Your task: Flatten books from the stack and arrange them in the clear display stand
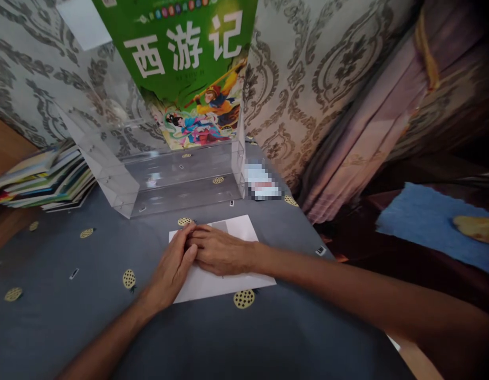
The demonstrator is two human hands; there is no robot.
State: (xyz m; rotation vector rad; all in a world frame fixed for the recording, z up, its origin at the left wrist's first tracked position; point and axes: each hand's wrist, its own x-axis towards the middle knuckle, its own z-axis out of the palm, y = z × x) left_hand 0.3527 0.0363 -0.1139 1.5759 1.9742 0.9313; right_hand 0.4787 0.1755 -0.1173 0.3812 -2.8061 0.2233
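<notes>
A white sheet of paper (pixel 244 227) lies on the table, partly covered by both hands. My right hand (pixel 220 250) rests across the middle of the paper, palm down, with fingers extended to the left. At the paper's left edge is my left hand (pixel 173 269), its fingers stretched out and its thumb lying near the right hand's fingertips. The two hands touch there. I see nothing held in either one, though the undersides of both are hidden.
Behind the paper stands a clear plastic stand (pixel 184 179) with a green illustrated book (pixel 189 84) upright at its back. A pile of books (pixel 46 177) is at the left. A blurred-out item (pixel 262 180) lies right of the stand. A blue cloth (pixel 430 221) and curtain (pixel 371 121) are further right.
</notes>
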